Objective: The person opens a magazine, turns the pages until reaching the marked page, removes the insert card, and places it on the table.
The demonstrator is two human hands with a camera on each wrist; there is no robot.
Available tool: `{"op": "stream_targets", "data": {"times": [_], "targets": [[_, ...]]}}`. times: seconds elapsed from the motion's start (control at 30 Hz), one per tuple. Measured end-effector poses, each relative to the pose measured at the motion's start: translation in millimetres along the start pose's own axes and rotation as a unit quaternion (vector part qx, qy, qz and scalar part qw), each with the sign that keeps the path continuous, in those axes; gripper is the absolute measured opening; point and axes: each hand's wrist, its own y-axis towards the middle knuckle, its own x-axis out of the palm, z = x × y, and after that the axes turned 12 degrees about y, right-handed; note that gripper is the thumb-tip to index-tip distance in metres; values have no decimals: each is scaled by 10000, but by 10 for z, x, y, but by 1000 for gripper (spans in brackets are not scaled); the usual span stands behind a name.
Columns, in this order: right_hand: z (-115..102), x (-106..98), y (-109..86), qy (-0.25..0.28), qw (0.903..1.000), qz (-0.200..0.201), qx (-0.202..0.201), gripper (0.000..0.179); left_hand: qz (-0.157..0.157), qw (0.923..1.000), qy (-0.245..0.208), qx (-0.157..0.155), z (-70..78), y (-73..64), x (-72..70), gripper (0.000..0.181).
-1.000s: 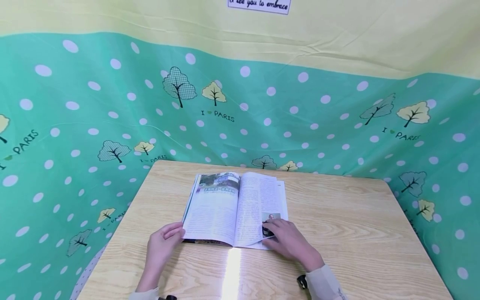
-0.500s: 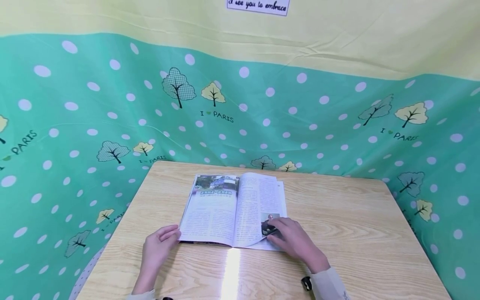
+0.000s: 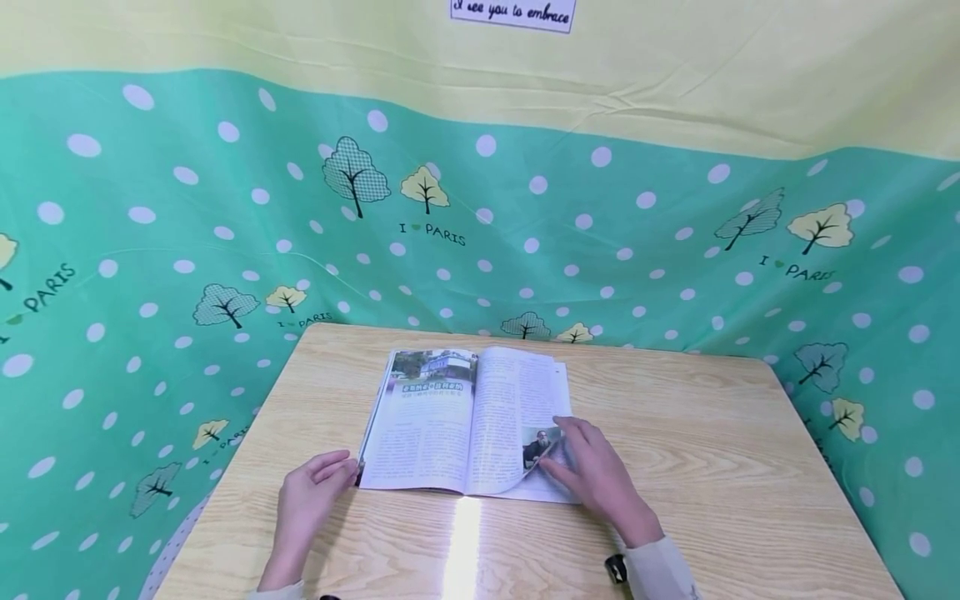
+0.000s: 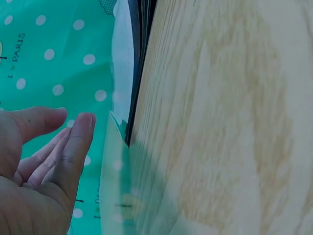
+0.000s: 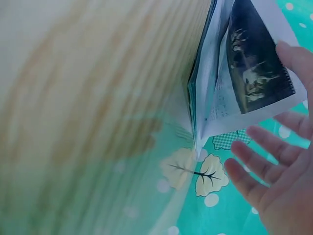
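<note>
An open magazine lies on the wooden table, with a photo of a building atop its left page. My right hand pinches the lower outer corner of a right-hand page, which curls up from the sheets beneath. In the right wrist view the thumb lies on the page's printed underside and the index finger passes behind it; the other fingers are spread. At the magazine's lower left corner, my left hand has its fingertips beside the edge. The left wrist view shows its thumb and straight forefinger apart from the magazine.
The table extends on both sides of the magazine. Green dotted cloth hangs behind it and along both sides. A bright strip of reflected light runs down the table in front of the magazine.
My right hand moves slightly right and curls the page corner up further, uncovering more of its photo. My left hand draws a little left, away from the left page, which now lies flatter.
</note>
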Motion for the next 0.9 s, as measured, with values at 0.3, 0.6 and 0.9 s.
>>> {"op": "stream_targets", "data": {"times": [0.3,0.6,0.9], "targets": [[-17,-6,55,-68,9944,434,965,36,4,9997,-226,58,59,6,83,38],[-20,62,70,86,9990,374,-209,33,-465,9971,-467,390,188,-26,251,37],[-78,107,127,15,9943,22,-1070,52,-849,9906,-768,752,346,-36,495,33]]}}
